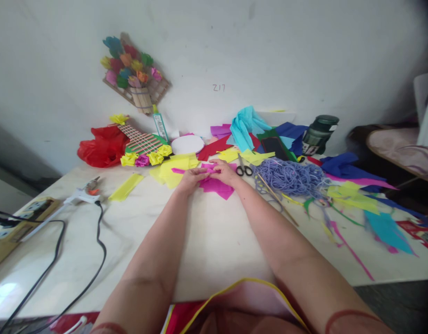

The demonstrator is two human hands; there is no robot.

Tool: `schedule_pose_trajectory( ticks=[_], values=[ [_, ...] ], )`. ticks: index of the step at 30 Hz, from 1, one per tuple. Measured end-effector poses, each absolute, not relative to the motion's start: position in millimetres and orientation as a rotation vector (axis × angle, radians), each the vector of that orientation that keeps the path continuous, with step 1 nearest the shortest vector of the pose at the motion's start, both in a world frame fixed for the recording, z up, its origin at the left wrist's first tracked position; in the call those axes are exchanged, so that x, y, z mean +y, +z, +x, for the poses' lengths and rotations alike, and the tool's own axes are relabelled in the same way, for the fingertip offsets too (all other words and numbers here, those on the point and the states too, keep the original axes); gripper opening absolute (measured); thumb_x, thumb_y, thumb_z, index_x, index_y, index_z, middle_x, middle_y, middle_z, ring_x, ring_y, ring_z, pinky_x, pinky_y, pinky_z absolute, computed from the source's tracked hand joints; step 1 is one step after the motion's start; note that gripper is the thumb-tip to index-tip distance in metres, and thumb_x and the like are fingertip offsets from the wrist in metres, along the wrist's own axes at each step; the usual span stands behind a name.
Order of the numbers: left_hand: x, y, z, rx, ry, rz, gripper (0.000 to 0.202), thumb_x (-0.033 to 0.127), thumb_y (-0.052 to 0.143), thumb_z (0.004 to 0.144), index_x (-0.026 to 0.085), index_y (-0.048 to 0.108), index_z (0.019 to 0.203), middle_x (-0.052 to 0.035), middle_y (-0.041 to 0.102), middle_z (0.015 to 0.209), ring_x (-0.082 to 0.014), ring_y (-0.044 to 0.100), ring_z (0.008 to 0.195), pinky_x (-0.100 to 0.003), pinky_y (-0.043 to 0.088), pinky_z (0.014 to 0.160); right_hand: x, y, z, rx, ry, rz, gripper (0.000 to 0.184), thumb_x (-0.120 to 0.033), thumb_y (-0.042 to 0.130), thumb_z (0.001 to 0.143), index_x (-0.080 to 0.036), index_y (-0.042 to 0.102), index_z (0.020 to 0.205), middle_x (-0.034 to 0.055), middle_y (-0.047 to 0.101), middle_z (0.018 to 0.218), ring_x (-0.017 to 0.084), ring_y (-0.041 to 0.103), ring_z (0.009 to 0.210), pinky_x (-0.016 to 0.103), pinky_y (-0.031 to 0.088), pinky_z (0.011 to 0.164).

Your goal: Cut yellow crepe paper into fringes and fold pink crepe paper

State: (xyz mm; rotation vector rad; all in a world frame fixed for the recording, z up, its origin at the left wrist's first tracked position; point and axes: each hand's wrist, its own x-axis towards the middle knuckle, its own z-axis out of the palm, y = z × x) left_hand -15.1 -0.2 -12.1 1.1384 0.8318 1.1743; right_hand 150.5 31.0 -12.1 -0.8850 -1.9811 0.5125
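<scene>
Both hands meet over the middle of the table. Fingers of my left hand (193, 179) are pinched on a piece of magenta crepe paper (219, 188). My right hand (223, 172) grips the same paper from the other side, its fingertips close to the left ones. A narrow magenta strip points out to the left of the hands. Yellow crepe paper sheets (177, 167) lie just behind my left hand. Right beside my right hand rest black-handled scissors (244, 170). The exact fold between the fingertips is hidden.
Purple yarn (292, 177) and a wooden stick (278, 200) lie to the right, with paper scraps. A glue gun (85, 195), its cord and a power strip (22, 225) occupy the left. At the back stand a dark jar (320, 134) and a stick-and-flower craft (142, 139).
</scene>
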Motion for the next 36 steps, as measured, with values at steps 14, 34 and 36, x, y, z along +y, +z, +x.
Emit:
schedule_pose_trajectory(
  ticks=[14,34,36],
  values=[
    [4,-14,-16,0.983,1.288,1.241,0.032,0.029,0.077,0.049,0.010,0.068,0.074,-0.0044,0.065,0.064,-0.0096,0.054,0.054,-0.022,0.041,0.055,22,4,160,-1.666,0.827,-0.903,0.019,-0.033,0.057,0.071,-0.017,0.060,0.082,0.0065,0.058,0.107,0.018,0.053,0.100,0.033,0.039,0.087],
    [0,-12,-16,0.995,1.245,1.307,0.034,0.029,0.076,0.051,0.011,0.068,0.079,-0.0059,0.066,0.068,-0.0127,0.058,0.059,-0.025,0.045,0.059,14,9,157,-1.605,1.138,-1.159,0.032,-0.023,0.071,0.055,-0.014,0.057,0.083,-0.0028,0.057,0.064,0.010,0.052,0.056,0.023,0.041,0.053],
    [0,-12,-16,1.007,1.247,1.299,0.035,0.030,0.076,0.050,0.011,0.068,0.079,-0.0061,0.067,0.069,-0.0130,0.058,0.059,-0.025,0.045,0.059,14,8,157,-1.591,1.188,-1.166,0.031,-0.024,0.070,0.057,-0.015,0.056,0.083,-0.0050,0.054,0.058,0.008,0.048,0.048,0.022,0.038,0.047]
  ],
)
